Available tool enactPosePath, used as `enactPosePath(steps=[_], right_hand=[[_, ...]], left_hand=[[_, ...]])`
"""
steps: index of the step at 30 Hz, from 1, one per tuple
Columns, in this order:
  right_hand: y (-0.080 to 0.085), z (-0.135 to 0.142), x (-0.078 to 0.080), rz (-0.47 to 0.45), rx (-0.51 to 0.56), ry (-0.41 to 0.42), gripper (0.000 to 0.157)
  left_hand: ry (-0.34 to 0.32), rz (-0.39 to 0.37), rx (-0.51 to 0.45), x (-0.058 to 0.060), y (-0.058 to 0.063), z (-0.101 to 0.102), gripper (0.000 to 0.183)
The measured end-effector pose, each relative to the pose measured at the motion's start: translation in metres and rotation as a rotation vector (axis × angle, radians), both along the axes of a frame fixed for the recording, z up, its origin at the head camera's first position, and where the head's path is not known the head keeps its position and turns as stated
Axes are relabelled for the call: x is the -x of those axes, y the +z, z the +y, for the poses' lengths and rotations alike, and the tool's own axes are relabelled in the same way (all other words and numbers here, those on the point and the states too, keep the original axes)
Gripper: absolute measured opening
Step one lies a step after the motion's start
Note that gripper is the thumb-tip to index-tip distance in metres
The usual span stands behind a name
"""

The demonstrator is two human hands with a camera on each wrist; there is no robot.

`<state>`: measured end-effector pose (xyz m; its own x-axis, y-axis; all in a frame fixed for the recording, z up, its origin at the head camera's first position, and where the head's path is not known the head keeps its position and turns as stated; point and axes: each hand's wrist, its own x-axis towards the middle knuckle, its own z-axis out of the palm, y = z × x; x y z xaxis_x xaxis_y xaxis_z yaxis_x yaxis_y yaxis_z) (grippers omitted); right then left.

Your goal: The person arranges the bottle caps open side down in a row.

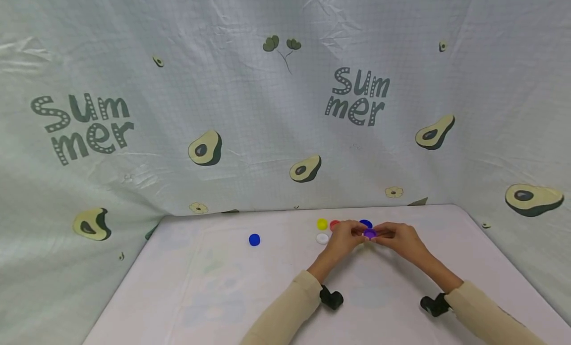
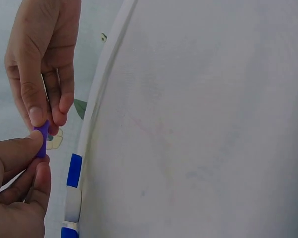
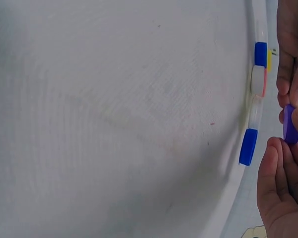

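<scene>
Close over the table, my left hand (image 1: 342, 238) and right hand (image 1: 399, 238) meet at a small round purple cap (image 1: 370, 233). Each pinches one side of it between thumb and fingers. In the left wrist view the purple cap (image 2: 41, 140) appears edge-on, held apart from the table surface. The right wrist view also has it edge-on between the fingertips. Just behind the hands lies a dark blue cap (image 1: 366, 223). A red cap (image 1: 334, 224), partly covered by my left hand, lies beside a yellow cap (image 1: 322, 224) and a white cap (image 1: 322, 238).
Farther left on the white table (image 1: 214, 285) lies another blue cap (image 1: 254, 240). A pale curtain (image 1: 250, 97) printed with avocados hangs behind the table and along both sides. Black wrist devices (image 1: 331, 298) sit at the cuffs of both beige sleeves (image 1: 285, 310).
</scene>
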<state>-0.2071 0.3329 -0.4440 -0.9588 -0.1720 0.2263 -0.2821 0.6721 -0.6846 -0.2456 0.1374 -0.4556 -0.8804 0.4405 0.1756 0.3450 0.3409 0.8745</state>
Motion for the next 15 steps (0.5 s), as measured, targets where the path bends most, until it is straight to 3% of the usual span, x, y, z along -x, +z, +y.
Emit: enactPosePath(steps=[15], right_hand=[[-0.0088, -0.0072, 0.0023, -0.047, -0.046, -0.095, 0.027]], left_hand=[[0.0, -0.009, -0.008, 0.0049, -0.0089, 0.0025, 0.024]])
